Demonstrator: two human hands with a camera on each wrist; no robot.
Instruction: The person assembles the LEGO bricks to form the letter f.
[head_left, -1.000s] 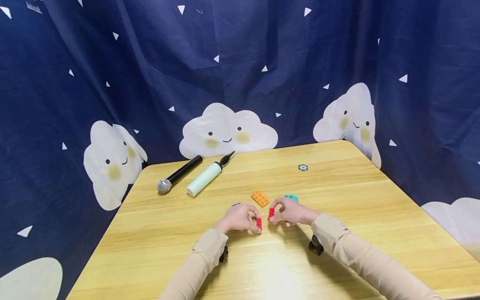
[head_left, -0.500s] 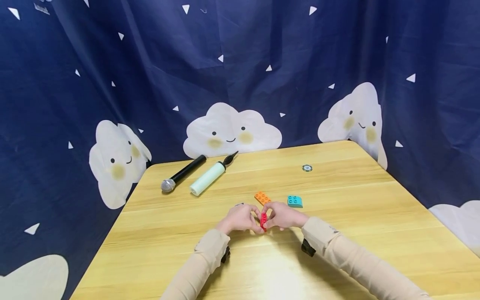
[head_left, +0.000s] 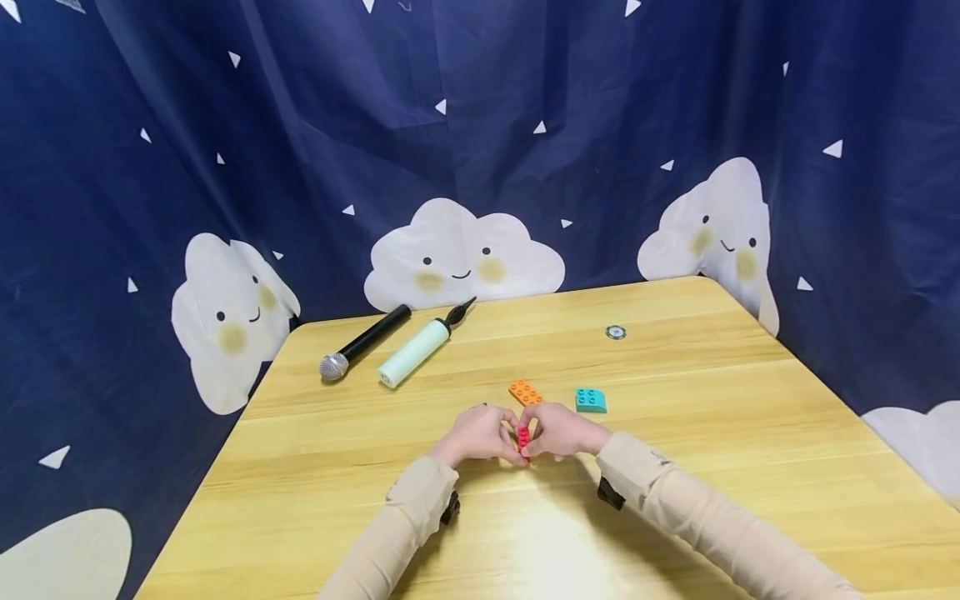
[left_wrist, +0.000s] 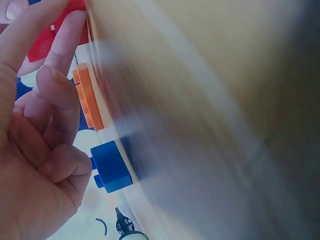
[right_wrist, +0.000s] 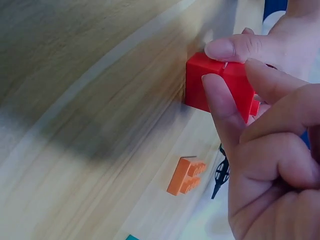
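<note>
Two red toy bricks (head_left: pixel 523 437) are pressed together, one on the other, over the near middle of the table. In the right wrist view a thin seam shows between the lower brick (right_wrist: pixel 200 75) and the upper brick (right_wrist: pixel 237 87). My left hand (head_left: pixel 480 435) pinches the pair from the left with thumb and fingers. From the right, my right hand (head_left: pixel 564 430) grips them too, fingertips close to the left hand's. Just beyond lies an orange brick (head_left: pixel 525 392), studs up. A blue brick (left_wrist: pixel 112 167) stands beside my left hand, mostly hidden in the head view.
A teal brick (head_left: pixel 591 401) lies past my right hand, and a round chip (head_left: pixel 616 332) farther back. At the back left are a black microphone (head_left: pixel 367 340) and a pale green hand pump (head_left: pixel 415 353). A dark blue curtain (head_left: pixel 495 158) hangs behind the table.
A second ago each hand held its own red brick, a little apart. The hands have since come together and the bricks now meet. My right hand has moved left, uncovering the teal brick.
</note>
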